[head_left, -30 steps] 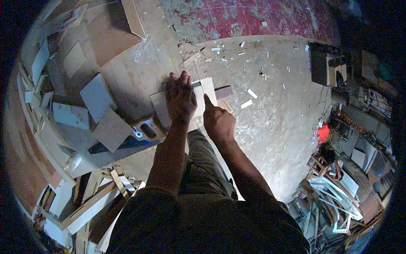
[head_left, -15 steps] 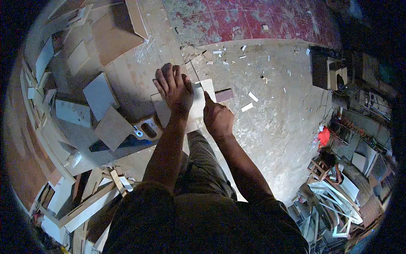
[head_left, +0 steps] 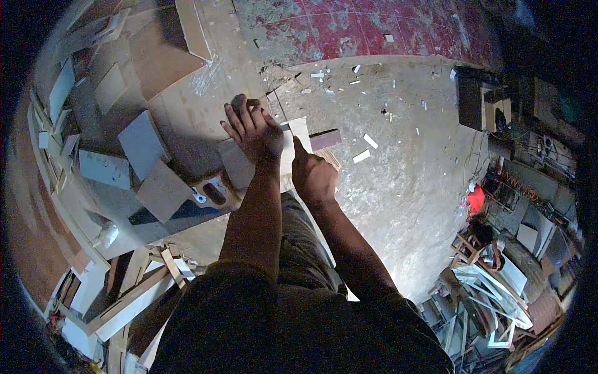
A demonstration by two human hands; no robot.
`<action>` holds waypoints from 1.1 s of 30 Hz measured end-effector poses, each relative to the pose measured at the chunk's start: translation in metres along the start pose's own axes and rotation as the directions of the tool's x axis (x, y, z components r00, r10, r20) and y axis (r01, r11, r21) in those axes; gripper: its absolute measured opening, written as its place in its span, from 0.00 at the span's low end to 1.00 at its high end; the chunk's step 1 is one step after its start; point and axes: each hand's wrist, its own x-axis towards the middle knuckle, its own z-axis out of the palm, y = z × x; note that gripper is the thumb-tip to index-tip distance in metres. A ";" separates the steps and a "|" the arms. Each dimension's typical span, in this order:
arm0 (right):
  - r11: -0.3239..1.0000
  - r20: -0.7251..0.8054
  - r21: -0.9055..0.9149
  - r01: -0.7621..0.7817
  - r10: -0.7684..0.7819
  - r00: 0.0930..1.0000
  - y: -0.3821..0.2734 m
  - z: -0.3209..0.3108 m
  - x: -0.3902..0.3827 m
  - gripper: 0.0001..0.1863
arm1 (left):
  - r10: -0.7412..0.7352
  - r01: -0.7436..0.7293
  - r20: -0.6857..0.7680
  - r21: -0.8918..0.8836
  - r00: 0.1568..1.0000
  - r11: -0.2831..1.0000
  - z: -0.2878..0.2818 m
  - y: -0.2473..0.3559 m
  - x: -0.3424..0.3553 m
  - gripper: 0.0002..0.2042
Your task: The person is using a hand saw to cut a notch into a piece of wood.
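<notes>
My left hand point(head_left: 260, 132) presses down with spread fingers on a pale board point(head_left: 288, 146) at the bench edge. Just to its right, my right hand point(head_left: 313, 177) is closed, its index finger stretched forward along the board. What sits inside that fist is hidden. A thin dark strip point(head_left: 278, 105), like a blade seen edge-on, runs ahead of the index finger. Beside the right hand, a brown-purple block point(head_left: 326, 139) sticks out past the board. Left of my left forearm lies a handsaw's wooden handle point(head_left: 215, 192), with a small blue-and-white item point(head_left: 199, 196) against it.
Loose board pieces point(head_left: 163, 190) lie about the bench point(head_left: 187, 112) on the left. Offcuts point(head_left: 362, 155) dot the concrete floor point(head_left: 398, 206) to the right. Scrap wood point(head_left: 134, 299) is heaped at lower left, and more clutter point(head_left: 492, 287) lines the right side.
Both hands appear slightly further left in the picture, and the surroundings have shifted a little with the view. The left hand stays spread and the right stays closed.
</notes>
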 end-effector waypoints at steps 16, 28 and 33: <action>0.999 0.109 0.034 -0.001 -0.003 0.994 -0.005 -0.008 -0.011 0.31 | -0.019 0.012 0.091 0.081 0.996 0.997 -0.005 -0.009 0.005 0.19; 0.999 0.029 0.023 0.026 -0.027 0.999 -0.011 -0.003 -0.021 0.28 | -0.004 0.004 -0.006 0.008 1.000 1.000 -0.006 0.003 0.003 0.19; 0.997 0.060 0.073 -0.015 0.011 0.998 0.002 -0.012 -0.011 0.27 | 0.001 -0.001 0.004 0.010 1.000 1.000 0.000 -0.001 0.000 0.18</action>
